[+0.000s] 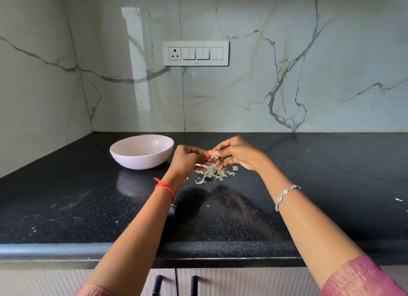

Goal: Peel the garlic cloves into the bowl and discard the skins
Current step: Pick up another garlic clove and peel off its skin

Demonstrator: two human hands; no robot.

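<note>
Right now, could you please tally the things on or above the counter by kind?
Bowl: 1
Clove, pinched by both hands: 1
Skin pile: 1
Hands: 2, left hand and right hand
Total: 5

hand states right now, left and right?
Left hand: fingers curled, pinching the garlic clove.
Right hand: pinching the same garlic clove, above the pile of skins.
</note>
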